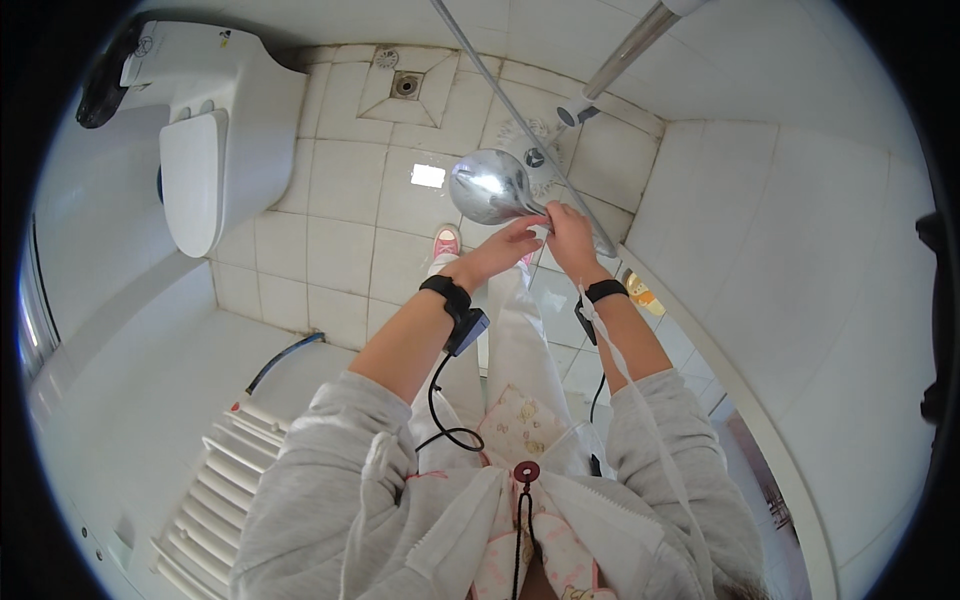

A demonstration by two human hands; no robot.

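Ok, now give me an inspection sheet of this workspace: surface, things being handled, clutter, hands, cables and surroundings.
Surface: tiled floor, light, with darkened joints.
Things handled: silver shower head, held above the floor.
Clutter: yellow item seen beside the right wrist, kind unclear.
Hands: right hand grips the narrow end; left hand is close by it, grip unclear.
Cables: black cable loops below the left wrist.
Surroundings: white toilet, floor drain, white radiator.

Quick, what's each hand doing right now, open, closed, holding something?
Left hand: at the silver shower head; whether it grips cannot be told.
Right hand: closed, holding the silver shower head.
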